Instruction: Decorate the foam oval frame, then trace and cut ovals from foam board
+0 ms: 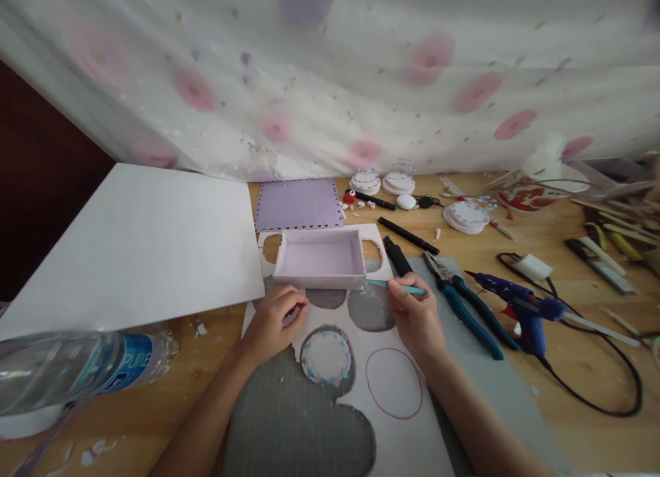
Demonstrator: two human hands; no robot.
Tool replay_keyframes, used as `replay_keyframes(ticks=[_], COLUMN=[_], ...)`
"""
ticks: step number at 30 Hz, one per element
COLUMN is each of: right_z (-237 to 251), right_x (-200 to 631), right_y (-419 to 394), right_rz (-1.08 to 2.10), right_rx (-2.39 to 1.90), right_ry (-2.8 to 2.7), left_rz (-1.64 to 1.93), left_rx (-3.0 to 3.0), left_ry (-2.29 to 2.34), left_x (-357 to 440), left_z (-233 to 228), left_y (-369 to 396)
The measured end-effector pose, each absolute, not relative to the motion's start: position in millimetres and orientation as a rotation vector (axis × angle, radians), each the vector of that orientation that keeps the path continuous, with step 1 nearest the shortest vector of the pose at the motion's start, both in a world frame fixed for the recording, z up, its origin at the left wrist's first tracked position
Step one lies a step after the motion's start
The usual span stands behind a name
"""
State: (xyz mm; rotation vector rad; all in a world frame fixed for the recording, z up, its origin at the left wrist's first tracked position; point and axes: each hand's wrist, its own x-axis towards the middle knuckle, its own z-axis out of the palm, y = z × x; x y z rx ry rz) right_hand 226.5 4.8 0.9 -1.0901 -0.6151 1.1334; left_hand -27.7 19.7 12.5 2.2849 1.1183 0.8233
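Note:
My left hand rests with curled fingers on a white foam sheet that has round holes cut out of it, just below a pale purple open box. Its fingers seem to pinch something small that I cannot make out. My right hand grips a teal craft knife, whose tip points left at the box's front right corner. A cut white disc with a patterned rim lies in a hole between my wrists. A red circle is drawn on the sheet to its right.
A large white board lies at left, with a plastic water bottle on its side in front. A purple lid sits behind the box. Teal pliers, a blue glue gun with black cord, black markers and stacked discs lie at right.

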Motion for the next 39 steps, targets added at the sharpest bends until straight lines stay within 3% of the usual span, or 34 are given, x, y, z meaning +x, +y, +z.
replay_keyframes(ticks=[9,19,26,31,39], right_z=[15.4,0.9,28.7,44.9,35.1], right_x=[255.3,224.1,263.1,299.0,262.0], right_y=[9.0,-8.1,1.5,4.7,2.1], right_rz=[1.039,0.928,0.793,0.784,0.892], right_rx=[-0.955,-1.202,-0.956,-0.729,-0.867], right_ry=[-0.552,-0.898,-0.552,-0.457,-0.580], left_rz=[0.797,0.904,0.925,0.935,0.952], left_rx=[2.350,2.293,2.301,2.286,2.268], left_ry=[1.208,1.345,1.350,1.335,1.315], left_x=[-21.3,-5.7,-11.2,-10.1,-8.9], left_z=[-4.4,-8.1,-10.7,-12.3,-5.1], left_y=[20.5,17.9,16.5,15.8,16.7])
